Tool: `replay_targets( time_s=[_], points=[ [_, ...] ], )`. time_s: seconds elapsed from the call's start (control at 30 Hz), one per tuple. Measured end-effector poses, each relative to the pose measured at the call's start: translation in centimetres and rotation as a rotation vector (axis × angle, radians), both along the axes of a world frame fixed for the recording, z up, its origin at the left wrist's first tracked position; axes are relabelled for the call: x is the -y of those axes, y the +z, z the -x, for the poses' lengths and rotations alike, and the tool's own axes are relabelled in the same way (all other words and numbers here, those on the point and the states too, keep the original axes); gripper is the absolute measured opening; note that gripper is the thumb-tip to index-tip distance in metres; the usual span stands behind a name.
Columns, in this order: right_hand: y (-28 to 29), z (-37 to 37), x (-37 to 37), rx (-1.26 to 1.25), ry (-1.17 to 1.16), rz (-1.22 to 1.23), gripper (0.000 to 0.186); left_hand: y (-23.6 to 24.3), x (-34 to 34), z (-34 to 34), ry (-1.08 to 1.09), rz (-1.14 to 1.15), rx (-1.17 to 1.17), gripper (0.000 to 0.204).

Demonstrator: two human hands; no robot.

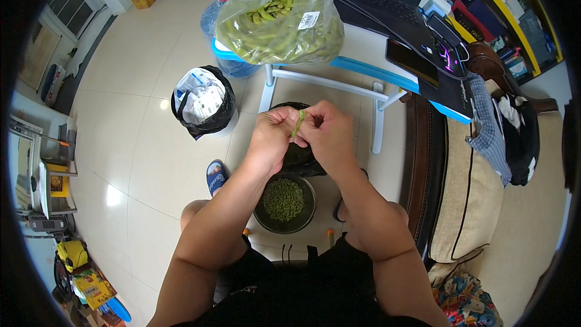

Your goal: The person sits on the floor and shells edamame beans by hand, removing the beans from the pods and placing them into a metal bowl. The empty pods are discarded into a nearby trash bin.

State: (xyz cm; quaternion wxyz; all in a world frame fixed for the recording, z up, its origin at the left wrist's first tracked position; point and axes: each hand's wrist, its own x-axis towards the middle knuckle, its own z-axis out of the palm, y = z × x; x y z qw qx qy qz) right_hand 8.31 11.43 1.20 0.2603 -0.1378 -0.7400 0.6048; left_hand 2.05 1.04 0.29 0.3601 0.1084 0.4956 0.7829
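Between my two hands is a green edamame pod (298, 123), pinched by the fingers of both. My left hand (272, 136) closes on it from the left, and my right hand (330, 136) from the right. Below them a metal bowl (310, 219) on the floor holds many shelled green beans (283, 200). A black plastic bag (301, 168) lies just beyond the bowl, partly hidden behind my hands. Farther off, a large clear plastic bag (278, 37) full of unshelled pods rests on the small table (369, 48).
Left of my hands stands a bin lined with black plastic (225, 106), with white waste inside. On the table are a laptop (381, 3) and a phone (411, 62). A water jug (212, 18) stands beside the table. A sofa with beige cushions (466, 194) is at right.
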Motion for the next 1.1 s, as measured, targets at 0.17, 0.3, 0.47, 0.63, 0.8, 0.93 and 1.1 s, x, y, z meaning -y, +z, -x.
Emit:
replay_targets(
  time_s=[0.17,0.3,0.47,0.63,0.8,0.93,1.1],
  points=[
    [-0.6,0.3,0.4,-0.041,-0.153,-0.403,0.015,0.0,-0.2,-0.1,0.066,-0.031,0.077,0.024],
    [-0.2,0.1,0.1,-0.060,-0.160,-0.461,0.015,0.5,-0.1,-0.2,0.001,-0.067,0.039,0.025],
    [-0.4,-0.4,0.4,-0.198,-0.130,-0.465,0.016,0.1,0.2,0.8,0.011,-0.138,0.243,0.024],
    [0.3,-0.8,1.0,-0.328,-0.135,-0.410,0.015,-0.5,0.6,1.4,0.084,-0.112,0.259,0.023],
    [0.7,-1.7,0.0,-0.077,-0.230,-0.543,0.011,-0.2,0.8,2.0,0.165,-0.087,0.197,0.025],
    [-1.1,-1.5,-1.2,0.240,-0.157,-0.753,0.016,0.1,0.5,1.7,0.209,-0.045,0.167,0.023],
    [-0.1,-0.7,1.2,0.083,0.059,-0.162,0.019,-0.1,-0.3,0.8,0.198,-0.111,0.167,0.021]
  ],
)
